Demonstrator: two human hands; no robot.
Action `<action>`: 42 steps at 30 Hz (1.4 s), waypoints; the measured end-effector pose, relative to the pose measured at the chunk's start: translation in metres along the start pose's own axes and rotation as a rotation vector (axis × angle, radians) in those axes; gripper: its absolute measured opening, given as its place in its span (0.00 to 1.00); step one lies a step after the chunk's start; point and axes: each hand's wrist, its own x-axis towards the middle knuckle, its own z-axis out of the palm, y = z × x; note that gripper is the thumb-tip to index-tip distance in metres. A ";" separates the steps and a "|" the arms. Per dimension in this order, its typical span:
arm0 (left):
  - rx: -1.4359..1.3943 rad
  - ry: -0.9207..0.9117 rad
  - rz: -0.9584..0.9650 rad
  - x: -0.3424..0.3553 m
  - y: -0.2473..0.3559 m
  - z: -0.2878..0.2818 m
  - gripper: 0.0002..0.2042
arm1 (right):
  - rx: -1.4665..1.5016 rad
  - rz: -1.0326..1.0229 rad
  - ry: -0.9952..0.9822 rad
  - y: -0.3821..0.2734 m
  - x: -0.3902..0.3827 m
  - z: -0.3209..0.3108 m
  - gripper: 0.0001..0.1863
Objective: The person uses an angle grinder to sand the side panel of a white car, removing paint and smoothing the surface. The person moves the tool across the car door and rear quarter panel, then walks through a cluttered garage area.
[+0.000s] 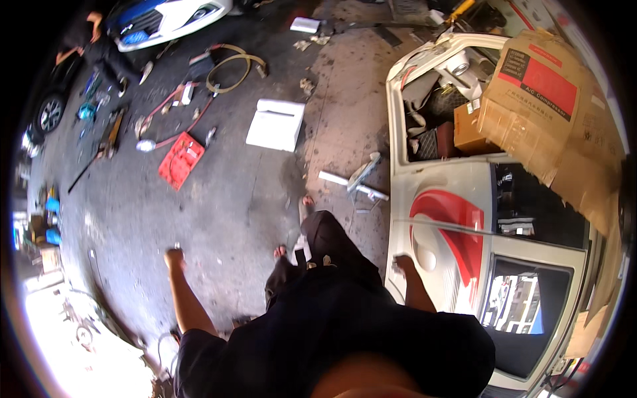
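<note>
My left hand [174, 259] is held out over the dark floor at the left, its fingers curled closed; a small pale spot shows at its top, too small to name. My right hand [402, 263] is beside the white vehicle body [431, 179] with its red curved marking [458, 212]. Its fingers are bent around something greyish that I cannot make out, and whether the hand touches the panel cannot be told. Between my arms, my legs and feet are in a stride on the floor.
Ahead lie a white flat panel [275, 136], a red tool case [180, 160], a coiled hose [249, 66] and metal-coloured pieces [361, 176]. A long-handled jack [106, 142] is at left. Large cardboard boxes [531, 99] overhang the vehicle. Another person [99, 50] stands near a white-and-blue car [166, 23].
</note>
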 end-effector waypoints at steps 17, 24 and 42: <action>-0.685 -0.497 -0.340 0.221 0.317 -0.356 0.09 | -0.038 -0.614 0.171 -0.593 0.145 0.090 0.17; -0.461 -0.422 -0.019 0.413 0.514 -0.499 0.10 | 0.456 -0.488 0.106 -0.822 0.152 0.023 0.14; -0.900 0.600 1.721 0.377 1.302 -1.230 0.14 | 1.170 -0.823 0.508 -1.310 0.232 -0.187 0.17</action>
